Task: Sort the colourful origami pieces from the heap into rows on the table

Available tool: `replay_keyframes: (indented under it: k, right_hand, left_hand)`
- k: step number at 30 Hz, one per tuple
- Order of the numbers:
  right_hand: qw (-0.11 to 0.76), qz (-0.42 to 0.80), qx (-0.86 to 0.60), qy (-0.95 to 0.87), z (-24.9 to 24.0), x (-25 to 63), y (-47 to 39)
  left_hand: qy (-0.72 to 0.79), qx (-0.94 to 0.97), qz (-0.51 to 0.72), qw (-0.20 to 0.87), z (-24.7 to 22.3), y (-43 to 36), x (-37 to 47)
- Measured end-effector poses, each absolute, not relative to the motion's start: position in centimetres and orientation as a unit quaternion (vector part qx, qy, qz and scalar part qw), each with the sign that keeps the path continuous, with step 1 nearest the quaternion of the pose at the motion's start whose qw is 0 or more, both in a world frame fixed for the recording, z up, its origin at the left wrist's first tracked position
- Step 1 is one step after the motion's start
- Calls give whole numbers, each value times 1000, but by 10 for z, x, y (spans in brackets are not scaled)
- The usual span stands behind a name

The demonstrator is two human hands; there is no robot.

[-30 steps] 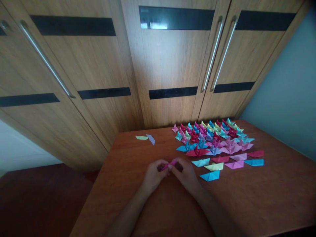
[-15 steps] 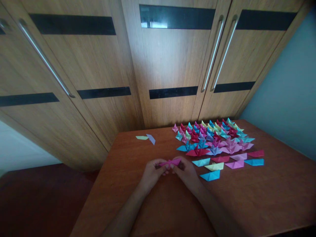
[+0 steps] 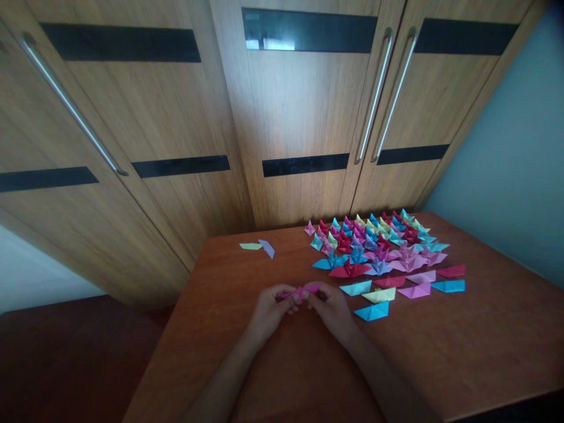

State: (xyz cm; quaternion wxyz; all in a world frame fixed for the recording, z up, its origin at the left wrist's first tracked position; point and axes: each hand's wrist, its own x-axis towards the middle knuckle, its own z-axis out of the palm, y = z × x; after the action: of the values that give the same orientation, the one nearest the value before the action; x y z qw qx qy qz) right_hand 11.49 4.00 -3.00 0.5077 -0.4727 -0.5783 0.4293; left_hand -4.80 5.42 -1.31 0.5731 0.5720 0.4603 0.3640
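A small folded piece of magenta paper (image 3: 300, 292) is held between both hands above the brown table (image 3: 211, 299). My left hand (image 3: 269, 308) pinches its left part, and my right hand (image 3: 331, 306) pinches its right part; the thumbs nearly meet at the middle. Fingers hide some of the folds. Just right of my right hand lie flat folded boat-like papers, among them a light teal one (image 3: 356, 287), a yellow one (image 3: 379, 295) and a blue one (image 3: 372, 311).
Behind these, rows of colourful folded paper figures (image 3: 379, 241) cover the table's back right. A pale green strip (image 3: 250, 247) and a lavender folded strip (image 3: 267, 248) lie at the back left. Wooden cabinet doors (image 3: 299, 106) stand behind the table, a wall (image 3: 506, 176) at right.
The view has shifted slightly, so the scene sits a little further left. The magenta paper looks slimmer on its right side; both hands keep their pinch on it.
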Motion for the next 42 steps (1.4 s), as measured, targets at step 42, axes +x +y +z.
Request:
replay_keyframes:
  k: [42]
  right_hand:
    - [186, 33, -845, -500, -37, 317, -40]
  left_hand:
    - [277, 924, 230, 129, -29, -43, 152]
